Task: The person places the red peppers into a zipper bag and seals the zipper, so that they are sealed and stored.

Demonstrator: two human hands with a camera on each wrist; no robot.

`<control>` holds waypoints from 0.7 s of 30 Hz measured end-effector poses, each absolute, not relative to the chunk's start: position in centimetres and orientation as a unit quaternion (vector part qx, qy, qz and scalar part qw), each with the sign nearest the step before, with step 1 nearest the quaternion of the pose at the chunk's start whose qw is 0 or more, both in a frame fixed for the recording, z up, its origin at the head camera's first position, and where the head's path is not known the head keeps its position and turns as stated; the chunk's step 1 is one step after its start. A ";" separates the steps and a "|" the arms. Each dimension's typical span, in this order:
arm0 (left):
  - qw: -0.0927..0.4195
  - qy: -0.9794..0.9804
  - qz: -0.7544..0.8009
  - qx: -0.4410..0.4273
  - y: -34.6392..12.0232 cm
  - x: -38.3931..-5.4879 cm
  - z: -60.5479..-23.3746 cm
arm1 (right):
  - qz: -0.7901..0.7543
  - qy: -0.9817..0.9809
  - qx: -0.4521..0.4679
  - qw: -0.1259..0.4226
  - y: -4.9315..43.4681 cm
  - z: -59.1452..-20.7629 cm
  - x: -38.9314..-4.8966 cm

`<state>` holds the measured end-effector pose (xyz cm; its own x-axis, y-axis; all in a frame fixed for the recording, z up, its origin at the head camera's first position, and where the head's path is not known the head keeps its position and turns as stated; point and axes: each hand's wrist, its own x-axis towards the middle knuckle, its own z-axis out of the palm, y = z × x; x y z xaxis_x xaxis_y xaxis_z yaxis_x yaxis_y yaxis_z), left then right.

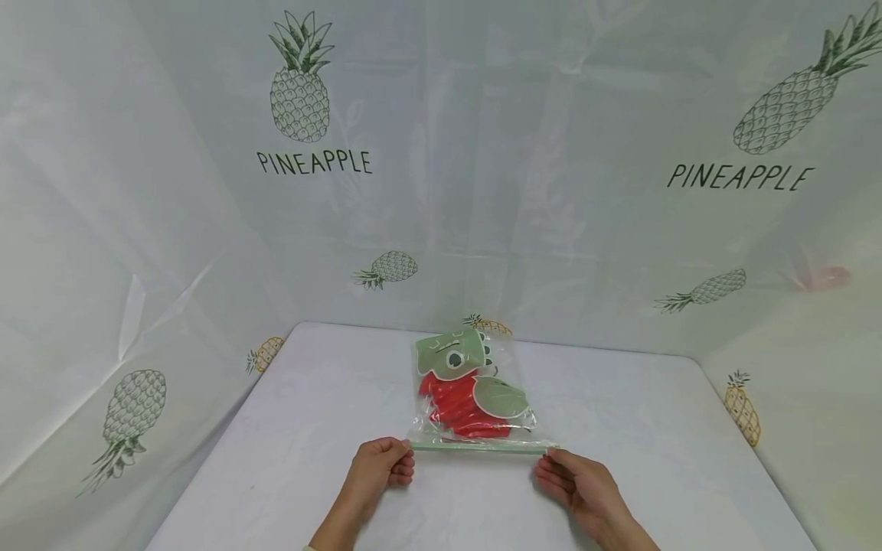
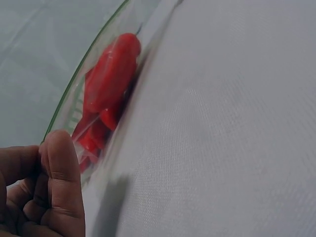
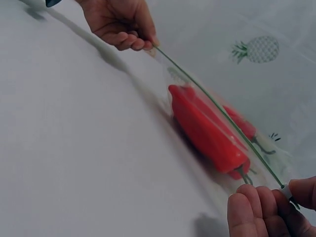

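Note:
A clear zip bag with a green cartoon print lies on the table, its green-edged mouth facing me. Inside are red peppers; their green stems show in the right wrist view. My left hand pinches the left end of the mouth between thumb and forefinger. At the right end, my right hand pinches the corner, where a small whitish piece like a slider shows. The edge is stretched straight between both hands and raised off the table. Whether the zip is sealed is hard to tell.
The white table carries the bag near its middle. Behind it and at both sides hangs a pale sheet printed with pineapples. A faint red shape shows on the sheet at the right.

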<state>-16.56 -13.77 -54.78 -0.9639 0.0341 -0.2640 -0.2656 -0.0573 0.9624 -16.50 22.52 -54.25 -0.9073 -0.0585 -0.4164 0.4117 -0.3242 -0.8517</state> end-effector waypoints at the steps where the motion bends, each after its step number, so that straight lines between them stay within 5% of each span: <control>1: 0.103 0.681 0.721 -0.084 -13.8 -16.6 -54.7 | -0.796 0.565 0.160 0.145 22.6 -54.2 -16.5; 12: 0.100 0.697 0.708 -0.051 -13.6 -17.6 -54.5 | -0.782 0.568 0.234 0.108 22.1 -55.2 -14.6; 21: 0.103 0.734 0.668 -0.066 -14.1 -16.4 -54.7 | -0.772 0.575 0.221 0.159 22.2 -55.9 -12.8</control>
